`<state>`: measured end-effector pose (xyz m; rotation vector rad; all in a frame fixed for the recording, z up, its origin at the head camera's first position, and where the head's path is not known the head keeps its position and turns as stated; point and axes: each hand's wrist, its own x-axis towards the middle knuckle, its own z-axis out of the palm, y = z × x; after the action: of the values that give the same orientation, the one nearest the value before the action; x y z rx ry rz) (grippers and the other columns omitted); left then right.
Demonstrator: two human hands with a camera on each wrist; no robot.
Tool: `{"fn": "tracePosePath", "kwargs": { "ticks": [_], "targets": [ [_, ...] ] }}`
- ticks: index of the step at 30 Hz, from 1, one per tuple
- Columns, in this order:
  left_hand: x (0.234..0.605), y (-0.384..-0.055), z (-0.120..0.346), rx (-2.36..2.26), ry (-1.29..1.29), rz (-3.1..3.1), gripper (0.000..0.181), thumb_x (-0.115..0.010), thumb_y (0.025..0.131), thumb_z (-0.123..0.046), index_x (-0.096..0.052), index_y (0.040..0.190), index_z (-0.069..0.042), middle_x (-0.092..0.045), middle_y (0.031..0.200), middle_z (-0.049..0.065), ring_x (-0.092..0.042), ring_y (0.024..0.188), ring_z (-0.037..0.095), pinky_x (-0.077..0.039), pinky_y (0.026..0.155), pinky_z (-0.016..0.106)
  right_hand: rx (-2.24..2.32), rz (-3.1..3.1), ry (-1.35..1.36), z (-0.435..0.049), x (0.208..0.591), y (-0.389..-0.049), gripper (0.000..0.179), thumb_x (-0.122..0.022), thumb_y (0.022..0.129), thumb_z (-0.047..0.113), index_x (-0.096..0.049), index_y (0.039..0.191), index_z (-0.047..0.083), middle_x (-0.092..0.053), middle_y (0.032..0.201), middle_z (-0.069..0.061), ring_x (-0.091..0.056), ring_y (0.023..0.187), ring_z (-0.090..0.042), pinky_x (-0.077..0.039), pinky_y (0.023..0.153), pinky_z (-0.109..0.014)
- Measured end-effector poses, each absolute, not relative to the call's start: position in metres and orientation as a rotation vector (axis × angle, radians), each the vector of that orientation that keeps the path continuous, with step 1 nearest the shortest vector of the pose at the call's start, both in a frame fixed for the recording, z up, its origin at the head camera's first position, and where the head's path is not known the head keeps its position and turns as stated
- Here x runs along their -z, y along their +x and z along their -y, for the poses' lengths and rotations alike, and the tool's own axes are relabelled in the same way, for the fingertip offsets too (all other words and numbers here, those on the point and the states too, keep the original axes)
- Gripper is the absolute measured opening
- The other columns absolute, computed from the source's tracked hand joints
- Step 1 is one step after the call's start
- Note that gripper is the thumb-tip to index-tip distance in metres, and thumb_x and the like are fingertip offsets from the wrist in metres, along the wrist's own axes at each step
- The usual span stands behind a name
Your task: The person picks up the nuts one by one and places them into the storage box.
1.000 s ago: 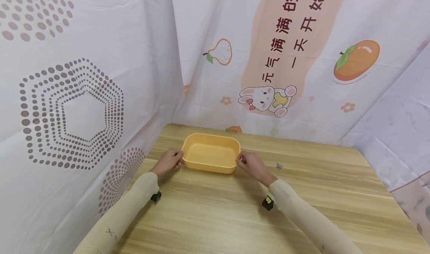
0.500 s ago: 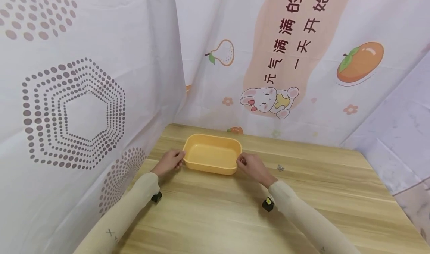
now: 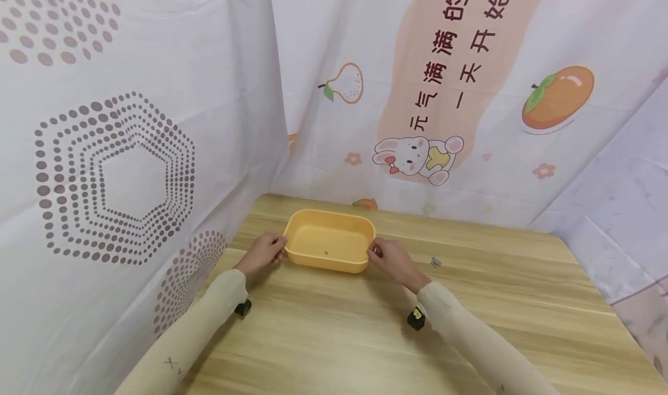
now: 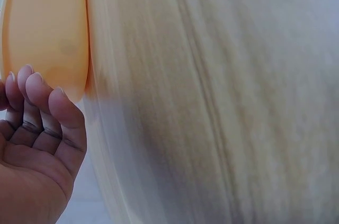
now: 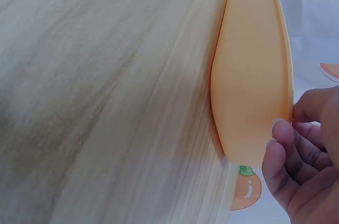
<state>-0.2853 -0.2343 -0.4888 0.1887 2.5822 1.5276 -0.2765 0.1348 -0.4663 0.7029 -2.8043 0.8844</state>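
Note:
A shallow yellow-orange plastic basin [image 3: 329,264] with rounded corners sits upright on the wooden table. At its left end, my left hand [image 3: 263,251] pinches the rim; in the left wrist view the curled fingers of that hand [image 4: 42,144] overlap the basin's end wall. My right hand [image 3: 392,257] pinches the opposite end of the rim. The right wrist view shows thumb and fingers at the edge of the basin [image 5: 251,75], with the other hand at its far end. A tiny dark speck [image 3: 326,253] shows inside, near the front wall.
A small grey flower-shaped item [image 3: 435,261] lies on the table [image 3: 334,331] to the right of my right hand. Printed white cloth [image 3: 318,169] hangs along the back, and another dotted cloth [image 3: 219,122] stands close on the left. Each wrist carries a small black device.
The dark speck now shows in the basin and is absent from the earlier frames. Both hands keep their places on the rim; the whole view shifts slightly.

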Motion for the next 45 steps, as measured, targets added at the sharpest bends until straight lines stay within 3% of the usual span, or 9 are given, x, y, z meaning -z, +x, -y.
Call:
{"fn": "tracePosePath", "kwargs": {
  "ticks": [45],
  "targets": [
    [0.49,-0.288,0.235,-1.537,0.189,-2.558,0.041,-0.05,0.111,-0.033,-0.061,0.086,-0.003,-0.062,0.074,0.01,-0.055,0.06,0.016,-0.049,0.053,0.025,-0.832,2.843,0.479,-0.23,0.483,-0.278,0.007,-0.068,0.098,0.013,-0.069,0.093,0.008,-0.066,0.077,0.0,-0.058,0.068,-0.013,-0.049,0.062,-0.032]
  ]
}}
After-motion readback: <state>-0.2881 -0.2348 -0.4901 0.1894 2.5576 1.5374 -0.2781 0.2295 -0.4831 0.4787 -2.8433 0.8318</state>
